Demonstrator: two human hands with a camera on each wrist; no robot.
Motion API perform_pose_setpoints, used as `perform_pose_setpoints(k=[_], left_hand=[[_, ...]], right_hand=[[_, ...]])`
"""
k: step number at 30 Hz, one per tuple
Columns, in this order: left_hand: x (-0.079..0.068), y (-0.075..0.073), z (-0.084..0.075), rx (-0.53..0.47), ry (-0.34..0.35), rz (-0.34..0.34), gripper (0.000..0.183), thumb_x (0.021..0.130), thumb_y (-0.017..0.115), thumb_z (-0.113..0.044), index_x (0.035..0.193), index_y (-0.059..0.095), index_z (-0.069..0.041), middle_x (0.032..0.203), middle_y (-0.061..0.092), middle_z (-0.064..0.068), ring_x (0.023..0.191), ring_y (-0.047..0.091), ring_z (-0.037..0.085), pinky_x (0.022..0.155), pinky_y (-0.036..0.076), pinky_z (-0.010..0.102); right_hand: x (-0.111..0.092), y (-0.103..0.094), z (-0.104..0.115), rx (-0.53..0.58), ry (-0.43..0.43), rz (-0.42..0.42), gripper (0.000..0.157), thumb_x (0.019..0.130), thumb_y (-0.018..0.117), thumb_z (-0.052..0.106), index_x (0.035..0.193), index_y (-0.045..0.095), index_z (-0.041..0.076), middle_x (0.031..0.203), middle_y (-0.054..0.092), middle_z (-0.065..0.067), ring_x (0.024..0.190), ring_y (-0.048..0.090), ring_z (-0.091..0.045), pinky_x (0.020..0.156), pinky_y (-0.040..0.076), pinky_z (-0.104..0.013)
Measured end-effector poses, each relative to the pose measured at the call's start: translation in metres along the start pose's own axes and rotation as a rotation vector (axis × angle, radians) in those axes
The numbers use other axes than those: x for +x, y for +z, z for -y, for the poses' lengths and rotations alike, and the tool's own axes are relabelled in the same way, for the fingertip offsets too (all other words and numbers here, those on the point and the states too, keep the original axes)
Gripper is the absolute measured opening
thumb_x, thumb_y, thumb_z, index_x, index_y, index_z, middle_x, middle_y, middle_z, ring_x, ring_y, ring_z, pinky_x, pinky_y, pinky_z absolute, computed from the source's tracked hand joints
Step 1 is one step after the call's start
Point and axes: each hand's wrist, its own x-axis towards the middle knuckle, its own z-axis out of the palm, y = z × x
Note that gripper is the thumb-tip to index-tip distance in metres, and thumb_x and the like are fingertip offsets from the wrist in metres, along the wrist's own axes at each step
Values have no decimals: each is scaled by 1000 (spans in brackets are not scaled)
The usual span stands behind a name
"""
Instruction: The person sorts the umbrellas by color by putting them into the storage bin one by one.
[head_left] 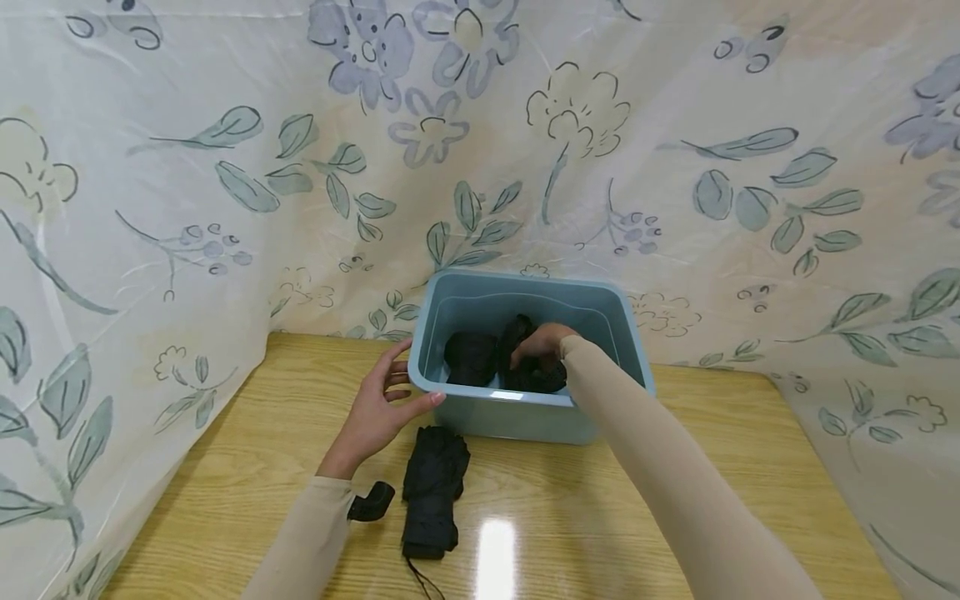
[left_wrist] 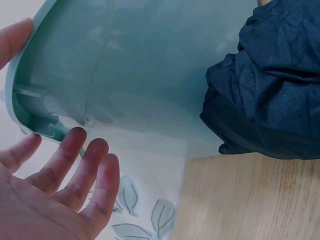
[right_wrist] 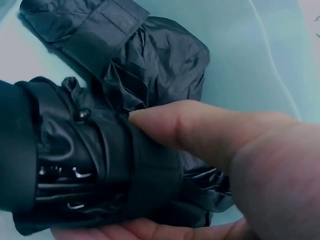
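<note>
A blue-grey plastic bin (head_left: pixel 510 417) stands on the table, with black folded umbrellas inside. My right hand (head_left: pixel 546 340) reaches into it and grips one folded umbrella (right_wrist: pixel 95 155), thumb on the near side and fingers underneath; metal rib tips show at its end. Another folded umbrella (right_wrist: pixel 170 65) lies against it in the right wrist view. A dark bundled umbrella (head_left: pixel 470 358) sits at the bin's left. My left hand (head_left: pixel 382 404) touches the bin's front left corner, thumb at the front rim, fingers loosely spread along the left side. One more folded umbrella (head_left: pixel 435 492) lies before the bin.
A black curved piece (head_left: pixel 372 502) shows beside the left sleeve, partly hidden. The wooden table (head_left: pixel 675 500) meets a flower-patterned sheet (head_left: pixel 337 208) that hangs behind the bin and along both sides. A thin cord (head_left: pixel 423 579) trails from the umbrella on the table.
</note>
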Motion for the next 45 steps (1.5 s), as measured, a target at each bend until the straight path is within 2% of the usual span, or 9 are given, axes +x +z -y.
perform_pose_setpoints(k=[9, 15, 23, 30, 37, 40, 42, 43, 45], left_hand=[[-1, 1, 1, -10, -1, 0, 79, 81, 74, -15, 146, 29, -12, 126, 51, 17, 109, 52, 35, 93, 39, 57], [-1, 0, 0, -4, -9, -3, 79, 81, 74, -16, 146, 29, -13, 126, 51, 17, 110, 52, 34, 91, 44, 51], [-2, 1, -2, -6, 13, -8, 79, 82, 73, -13, 146, 28, -9, 126, 51, 19, 111, 51, 35, 91, 43, 53], [-3, 1, -4, -1, 3, -7, 78, 81, 74, -16, 146, 30, -10, 128, 49, 24, 111, 50, 35, 92, 40, 56], [-4, 2, -5, 11, -5, -10, 78, 81, 75, -19, 145, 32, -12, 128, 49, 24, 111, 51, 35, 92, 40, 57], [-4, 2, -6, 35, 0, -19, 77, 80, 75, -20, 144, 33, -12, 127, 50, 22, 110, 51, 33, 91, 41, 53], [-4, 1, -6, 58, 7, -24, 77, 79, 76, -20, 144, 34, -12, 127, 50, 21, 111, 50, 31, 91, 41, 52], [-4, 1, -6, 69, 10, -28, 77, 79, 76, -21, 144, 35, -11, 127, 50, 21, 111, 50, 31, 91, 41, 51], [-4, 1, -7, 84, 16, -35, 77, 78, 77, -21, 143, 36, -11, 127, 50, 21, 111, 49, 31, 91, 41, 51]], right_hand=[[9, 6, 1, -22, -28, 47, 69, 74, 76, 39, 126, 53, 0, 121, 57, -14, 100, 60, -26, 89, 47, -39], [9, 8, 1, -42, -52, 68, 73, 75, 75, 43, 129, 51, 1, 122, 56, -13, 101, 60, -25, 91, 46, -38], [2, 6, 3, -18, -85, 132, 78, 79, 71, 44, 133, 43, -3, 125, 55, -16, 110, 57, -28, 94, 44, -38], [-6, 6, 4, -41, -88, 108, 76, 81, 69, 44, 134, 43, -4, 122, 56, -16, 109, 57, -28, 93, 45, -36], [-11, -2, -2, -55, -65, 73, 80, 76, 72, 49, 132, 45, -2, 116, 60, -14, 98, 61, -24, 87, 49, -35], [-13, -9, -7, -63, -94, 111, 77, 78, 70, 49, 131, 46, -1, 108, 63, -13, 77, 60, -15, 73, 50, -28], [-15, -15, -9, -73, -122, 151, 71, 80, 68, 50, 125, 50, -2, 100, 67, -16, 64, 56, -11, 61, 47, -24], [-17, -17, -9, -63, -134, 166, 69, 81, 67, 50, 122, 53, -3, 96, 68, -18, 59, 54, -10, 56, 44, -23], [-22, -22, -8, 0, -155, 204, 64, 82, 67, 47, 114, 57, -8, 94, 68, -21, 58, 59, -17, 51, 39, -23]])
